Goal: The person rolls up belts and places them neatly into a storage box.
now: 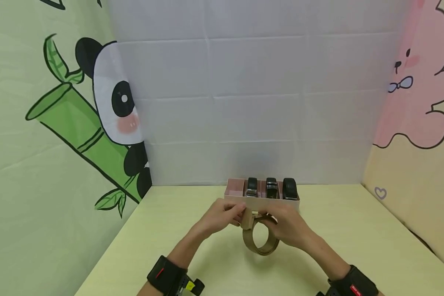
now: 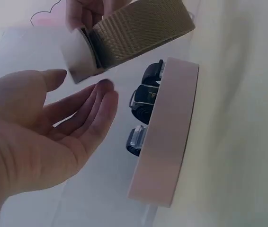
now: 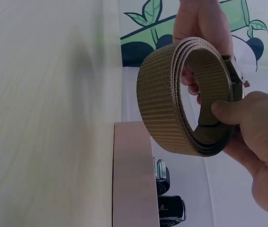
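Note:
A coiled tan webbing belt (image 1: 260,242) with a buckle plate (image 1: 247,219) is held up in front of the box. My right hand (image 1: 289,225) pinches the coil, its thumb (image 3: 228,111) inside the loop in the right wrist view. My left hand (image 2: 53,123) is beside the buckle with thumb and fingers apart; a gap shows between them and the belt in the left wrist view. Just beyond the hands stands a pale pink divided box (image 1: 234,188). It holds three rolled black belts (image 1: 271,188), one per compartment, in its middle and right compartments.
The box stands near the far edge of the pale yellow table (image 1: 192,271), close to a white cloth backdrop (image 1: 255,102). A panda-printed cloth (image 1: 70,185) hangs at the left, and a pink-bear-printed one (image 1: 410,172) at the right.

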A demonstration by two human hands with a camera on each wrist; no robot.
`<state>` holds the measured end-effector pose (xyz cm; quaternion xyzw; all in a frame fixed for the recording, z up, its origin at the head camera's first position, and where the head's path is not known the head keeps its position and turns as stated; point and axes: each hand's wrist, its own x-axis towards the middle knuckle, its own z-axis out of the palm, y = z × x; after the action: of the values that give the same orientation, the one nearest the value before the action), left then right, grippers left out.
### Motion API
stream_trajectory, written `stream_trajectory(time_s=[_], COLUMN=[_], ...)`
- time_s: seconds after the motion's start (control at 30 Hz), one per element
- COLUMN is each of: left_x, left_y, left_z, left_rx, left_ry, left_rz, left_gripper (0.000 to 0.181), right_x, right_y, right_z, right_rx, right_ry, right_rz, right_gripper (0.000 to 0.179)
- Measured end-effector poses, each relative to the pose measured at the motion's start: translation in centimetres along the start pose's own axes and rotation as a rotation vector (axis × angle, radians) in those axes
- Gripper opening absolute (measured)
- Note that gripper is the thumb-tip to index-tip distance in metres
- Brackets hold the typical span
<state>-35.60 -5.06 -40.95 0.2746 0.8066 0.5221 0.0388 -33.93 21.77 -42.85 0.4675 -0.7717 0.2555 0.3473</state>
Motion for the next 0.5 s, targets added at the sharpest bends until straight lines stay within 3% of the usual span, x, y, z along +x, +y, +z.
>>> stream_trajectory(time_s=[0.1, 0.23, 0.37, 0.5], left_x=[0.2, 0.5, 0.6, 0.7], left_y=[-0.5, -1.0, -1.3, -1.4], left_z=[0.2, 0.3, 0.2, 0.0], left_rx=[-0.244, -0.466, -0.556, -0.576], left_ry=[-0.143, -0.218, -0.234, -0.246], left_rz=[-0.134, -0.211, -0.246, -0.239], left_gripper=[0.053, 0.052, 0.045, 0.04], right_x=[0.1, 0.1, 0.1, 0.1], right_y=[0.1, 0.2, 0.3, 0.6], right_z=[0.2, 0.3, 0.3, 0.5], right_rx=[0.03, 0.068, 0.072, 0.045], right_ry=[0.068, 0.125, 0.148, 0.166], right_rz=[-0.112, -0.146, -0.133, -0.15], right_gripper=[0.04, 0.041, 0.042, 0.046])
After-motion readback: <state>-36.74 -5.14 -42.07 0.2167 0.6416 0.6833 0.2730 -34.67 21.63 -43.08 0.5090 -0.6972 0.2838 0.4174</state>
